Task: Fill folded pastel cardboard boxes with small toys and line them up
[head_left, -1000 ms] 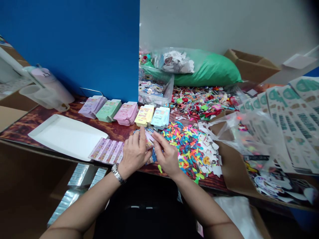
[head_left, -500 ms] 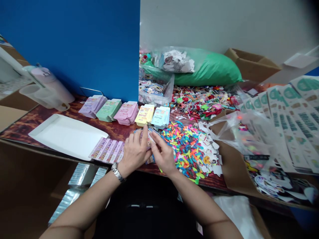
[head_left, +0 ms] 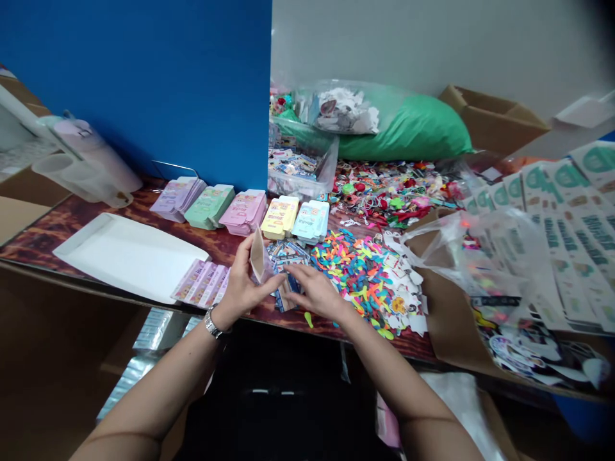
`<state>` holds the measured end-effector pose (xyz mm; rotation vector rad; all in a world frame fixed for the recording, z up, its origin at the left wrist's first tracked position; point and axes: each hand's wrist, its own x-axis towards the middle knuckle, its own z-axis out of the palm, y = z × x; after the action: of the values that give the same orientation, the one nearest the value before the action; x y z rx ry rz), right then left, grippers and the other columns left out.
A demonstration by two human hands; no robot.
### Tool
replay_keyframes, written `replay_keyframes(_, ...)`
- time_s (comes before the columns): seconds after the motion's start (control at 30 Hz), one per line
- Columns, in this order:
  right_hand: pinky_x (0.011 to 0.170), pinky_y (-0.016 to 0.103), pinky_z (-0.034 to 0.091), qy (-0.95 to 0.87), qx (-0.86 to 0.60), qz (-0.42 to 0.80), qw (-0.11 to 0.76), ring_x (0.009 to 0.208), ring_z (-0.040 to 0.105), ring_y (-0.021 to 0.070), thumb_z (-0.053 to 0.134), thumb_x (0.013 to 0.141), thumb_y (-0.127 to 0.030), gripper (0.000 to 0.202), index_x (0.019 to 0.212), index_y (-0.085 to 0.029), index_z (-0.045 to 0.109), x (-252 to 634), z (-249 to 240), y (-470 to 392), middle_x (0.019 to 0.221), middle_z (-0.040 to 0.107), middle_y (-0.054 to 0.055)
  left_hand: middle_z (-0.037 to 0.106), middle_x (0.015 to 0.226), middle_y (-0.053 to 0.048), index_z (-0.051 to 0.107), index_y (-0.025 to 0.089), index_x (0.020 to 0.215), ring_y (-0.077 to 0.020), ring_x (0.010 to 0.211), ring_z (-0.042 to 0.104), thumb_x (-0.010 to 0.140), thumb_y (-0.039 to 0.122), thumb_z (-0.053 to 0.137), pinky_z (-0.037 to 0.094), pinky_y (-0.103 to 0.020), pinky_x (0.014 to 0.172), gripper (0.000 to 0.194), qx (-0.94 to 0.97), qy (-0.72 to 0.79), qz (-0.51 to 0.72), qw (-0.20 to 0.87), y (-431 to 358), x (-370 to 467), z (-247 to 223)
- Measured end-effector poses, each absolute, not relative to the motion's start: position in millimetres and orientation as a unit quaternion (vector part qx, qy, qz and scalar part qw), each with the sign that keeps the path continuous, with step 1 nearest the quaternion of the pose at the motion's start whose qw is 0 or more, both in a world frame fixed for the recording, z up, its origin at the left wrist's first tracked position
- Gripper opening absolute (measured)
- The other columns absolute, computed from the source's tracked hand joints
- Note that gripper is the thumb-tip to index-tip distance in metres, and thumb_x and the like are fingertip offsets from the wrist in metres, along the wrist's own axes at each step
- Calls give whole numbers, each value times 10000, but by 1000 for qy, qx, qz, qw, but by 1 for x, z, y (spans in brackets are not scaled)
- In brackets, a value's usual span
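Left hand (head_left: 241,282) on an open box (head_left: 258,257), right hand (head_left: 319,294) at the cards (head_left: 289,253)

Left hand grasped the small box, thumb on the near side, its open mouth tilted toward the right hand and brown inside. Metal watch (head_left: 212,322) on the left wrist. Right hand reached low over the blue-printed cards, thumb and fingers a little apart; could not tell whether they pinched one. The cards lay in a loose heap between the two hands and just ahead of them.

Right of the right hand: bright plastic pieces (head_left: 354,275) in a wide spread, white cut-outs (head_left: 403,285) past them. One lime piece (head_left: 308,319) lay just nearer the body than that hand. Ahead of the left hand: pink stack (head_left: 244,211), yellow stack (head_left: 280,216); pale blue stack (head_left: 311,221) ahead of the right. To the left hand's left, near it: a row of purple boxes (head_left: 200,282), touching a white tray (head_left: 122,253) farther left.
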<state>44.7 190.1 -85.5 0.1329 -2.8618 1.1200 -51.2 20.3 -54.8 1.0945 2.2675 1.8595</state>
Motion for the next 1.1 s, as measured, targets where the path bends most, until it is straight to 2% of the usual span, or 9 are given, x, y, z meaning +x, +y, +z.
replay_keyframes(0.13, 1050, 514, 433, -984, 42, 161, -66, 1354, 390, 374, 812, 721, -379, 851, 1438, -150, 414, 46, -105, 195, 1492, 355, 216, 494, 1321, -156, 312, 168, 1413, -280, 1182, 562, 767, 394, 712, 527, -415, 938, 792, 320, 729, 600, 74, 15, -54, -54)
replay_keyframes(0.33, 962, 383, 494, -990, 31, 134, -40, 1227, 496, 264, 662, 860, -326, 581, 1386, -199, 451, 39, -108, 194, 1396, 457, 139, 448, 1399, -160, 290, 176, 1444, -300, 1249, 512, 737, 352, 726, 532, -402, 941, 849, 343, 698, 604, 173, 12, -54, -61)
replay_keyframes(0.43, 823, 347, 525, -993, 30, 107, -45, 1071, 566, 251, 597, 896, -321, 560, 1417, -225, 415, 33, -104, 194, 1256, 532, 134, 519, 1329, -140, 330, 178, 1425, -281, 1204, 548, 753, 360, 722, 512, -403, 968, 799, 340, 701, 604, 171, 12, -53, -65)
replay_keyframes(0.53, 691, 312, 515, -993, 18, 104, -55, 928, 589, 241, 626, 870, -350, 523, 1351, -204, 484, 28, -104, 195, 1155, 547, 134, 555, 1283, -120, 384, 176, 1376, -261, 1176, 566, 745, 356, 736, 484, -395, 993, 745, 333, 708, 606, 144, 13, -51, -66)
replay_keyframes(0.63, 715, 301, 499, -985, 13, 169, 6, 910, 584, 217, 524, 940, -311, 257, 1150, -189, 608, 29, -104, 203, 1068, 573, 111, 587, 1217, -111, 431, 171, 1311, -238, 1099, 603, 732, 378, 749, 502, -370, 943, 692, 317, 727, 598, 117, 13, -50, -67)
replay_keyframes(0.73, 776, 292, 485, -941, -12, 319, 117, 876, 588, 179, 472, 968, -261, 184, 980, -189, 640, 38, -94, 218, 938, 610, 63, 616, 1126, -92, 479, 166, 1226, -223, 1015, 627, 705, 429, 771, 518, -354, 888, 652, 290, 767, 570, 61, 11, -50, -70)
replay_keyframes(0.83, 690, 265, 481, -836, -122, 454, 282, 752, 574, 147, 516, 951, -306, 151, 964, -193, 616, 50, -72, 233, 840, 605, 19, 621, 1079, -75, 510, 172, 1184, -220, 979, 627, 688, 454, 782, 517, -355, 868, 633, 273, 806, 525, -7, 11, -52, -75)
replay_keyframes(0.93, 612, 241, 474, -731, -196, 502, 418, 680, 559, 128, 565, 927, -347, 163, 997, -201, 588, 58, -49, 233, 822, 597, 6, 614, 1082, -84, 519, 177, 1179, -234, 990, 611, 718, 451, 764, 506, -369, 866, 590, 295, 829, 472, -58, 16, -51, -78)
replay_keyframes(1.1, 761, 273, 515, -829, -65, 408, 377, 842, 628, 144, 545, 945, -232, 145, 1053, -229, 642, 60, -39, 210, 947, 670, 28, 606, 1114, -114, 491, 162, 1230, -269, 1028, 572, 755, 376, 739, 477, -401, 887, 577, 383, 831, 389, -111, 29, -41, -82)
